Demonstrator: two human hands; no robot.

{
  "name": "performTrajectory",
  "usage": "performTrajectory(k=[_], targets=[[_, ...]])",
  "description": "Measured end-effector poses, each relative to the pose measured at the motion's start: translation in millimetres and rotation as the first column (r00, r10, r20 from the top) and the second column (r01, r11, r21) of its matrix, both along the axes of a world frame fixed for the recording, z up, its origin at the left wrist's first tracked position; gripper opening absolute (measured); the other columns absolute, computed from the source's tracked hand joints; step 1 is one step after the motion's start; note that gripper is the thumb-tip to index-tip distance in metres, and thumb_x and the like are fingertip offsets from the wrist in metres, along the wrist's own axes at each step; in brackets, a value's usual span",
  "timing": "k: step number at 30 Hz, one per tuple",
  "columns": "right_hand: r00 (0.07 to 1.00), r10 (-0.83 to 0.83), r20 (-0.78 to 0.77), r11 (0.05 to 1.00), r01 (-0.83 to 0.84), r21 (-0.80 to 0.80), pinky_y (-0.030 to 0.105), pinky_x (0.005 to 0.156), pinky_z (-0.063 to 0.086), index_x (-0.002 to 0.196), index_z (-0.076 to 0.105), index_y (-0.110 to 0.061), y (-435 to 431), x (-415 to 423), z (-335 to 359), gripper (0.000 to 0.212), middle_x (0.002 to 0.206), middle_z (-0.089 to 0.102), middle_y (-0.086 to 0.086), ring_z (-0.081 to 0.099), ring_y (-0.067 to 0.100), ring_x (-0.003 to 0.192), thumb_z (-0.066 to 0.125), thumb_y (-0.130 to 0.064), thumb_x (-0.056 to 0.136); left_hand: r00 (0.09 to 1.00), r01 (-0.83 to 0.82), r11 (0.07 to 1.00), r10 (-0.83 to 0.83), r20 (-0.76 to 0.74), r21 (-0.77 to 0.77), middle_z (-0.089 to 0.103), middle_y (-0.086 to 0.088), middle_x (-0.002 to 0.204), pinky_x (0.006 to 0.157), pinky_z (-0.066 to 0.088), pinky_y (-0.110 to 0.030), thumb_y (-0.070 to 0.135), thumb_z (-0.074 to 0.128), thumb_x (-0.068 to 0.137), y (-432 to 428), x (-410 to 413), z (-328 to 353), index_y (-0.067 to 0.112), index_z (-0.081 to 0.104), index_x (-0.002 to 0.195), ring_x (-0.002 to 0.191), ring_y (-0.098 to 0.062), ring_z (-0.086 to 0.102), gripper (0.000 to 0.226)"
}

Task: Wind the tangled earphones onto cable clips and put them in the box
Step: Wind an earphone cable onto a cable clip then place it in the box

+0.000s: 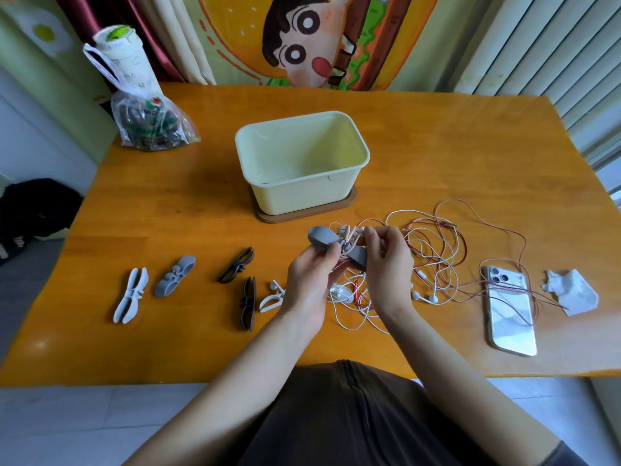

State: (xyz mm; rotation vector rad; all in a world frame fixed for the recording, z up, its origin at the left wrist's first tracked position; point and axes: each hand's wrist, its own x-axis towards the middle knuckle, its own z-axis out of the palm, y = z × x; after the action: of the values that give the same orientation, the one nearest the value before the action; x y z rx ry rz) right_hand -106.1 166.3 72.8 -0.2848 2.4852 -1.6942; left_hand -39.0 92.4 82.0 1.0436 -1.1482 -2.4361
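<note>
Fingers (331,253) of the left hand (311,277) curl round the waist of the grey clip (321,237), thumb on top. The clip is held raised, just above the tangle. Judged purpose: a steady spool for winding.

Right hand (386,264): thumb and forefinger pinched together on a pale cord (349,232) bunched at the clip's middle. Which strand is pinched cannot be told.

The cord trails down into the tangled earphones (433,253), white and reddish strands heaped on the table (168,213) under and right of the hands. Some reddish strands cross a phone (509,317) at the right.

Box (295,193): cream, mouth up, standing on a brown base just beyond the hands. Nothing shows inside it. It probably stands there for a short drop-in.

Spare clips lie in a row to the left, apart from the heap: white clip (131,294), second grey clip (174,275), two dark clips (237,264). This likely stops cords snagging them.

Stage, as judged: first earphone being wound, nothing boxed yet.
</note>
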Motion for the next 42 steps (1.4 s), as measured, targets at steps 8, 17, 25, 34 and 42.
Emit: performTrajectory(k=[8,17,25,34,42], targets=[[0.945,0.275,-0.179,0.960,-0.261,0.100,0.012,0.069,0.042,0.085,0.060,-0.022,5,-6,6,0.006,0.089,0.059,-0.001,0.056,0.003,0.079,0.060,-0.019,0.090,0.996,-0.034,0.981,0.049,0.080,-0.189,0.066,-0.013,0.112,0.078,0.057,-0.029,0.007,0.050,0.097,-17,5,-10,0.006,0.059,0.118,0.104,-0.025,0.064,0.023],[0.875,0.467,-0.125,0.875,-0.437,0.209,0.005,0.068,0.037,0.089,0.069,-0.015,6,-16,15,0.006,0.086,0.049,-0.013,0.052,-0.001,0.079,0.064,-0.015,0.087,0.997,0.049,0.981,-0.037,0.063,-0.189,0.068,-0.012,0.102,0.089,0.055,-0.041,0.010,0.052,0.096,-13,8,-4,0.015,0.064,0.102,0.102,-0.026,0.066,0.014],[0.846,0.500,-0.183,0.862,-0.468,0.195,0.026,0.070,0.048,0.089,0.071,-0.023,7,-9,15,0.008,0.086,0.054,-0.004,0.056,0.016,0.081,0.067,-0.018,0.084,0.999,0.038,0.989,-0.035,0.020,-0.143,0.069,-0.012,0.102,0.084,0.056,-0.037,0.014,0.054,0.096,-14,8,1,0.016,0.067,0.100,0.100,-0.024,0.066,0.015],[0.892,0.370,-0.259,0.929,-0.357,0.096,0.010,0.065,0.042,0.088,0.074,-0.017,7,-6,15,0.009,0.080,0.052,-0.016,0.054,0.000,0.074,0.072,-0.014,0.079,0.979,0.180,0.967,-0.194,-0.060,-0.181,0.067,-0.007,0.106,0.088,0.054,-0.033,0.010,0.041,0.101,-20,10,3,0.018,0.064,0.106,0.098,-0.015,0.064,0.025],[0.880,0.378,-0.287,0.926,-0.367,0.090,0.017,0.065,0.048,0.088,0.073,-0.023,11,-4,15,0.010,0.083,0.063,-0.006,0.060,0.006,0.077,0.072,-0.017,0.079,0.966,0.228,0.937,-0.252,-0.060,-0.263,0.067,-0.009,0.116,0.089,0.054,-0.030,0.009,0.049,0.097,-25,14,4,0.014,0.063,0.113,0.107,-0.018,0.065,0.022]])
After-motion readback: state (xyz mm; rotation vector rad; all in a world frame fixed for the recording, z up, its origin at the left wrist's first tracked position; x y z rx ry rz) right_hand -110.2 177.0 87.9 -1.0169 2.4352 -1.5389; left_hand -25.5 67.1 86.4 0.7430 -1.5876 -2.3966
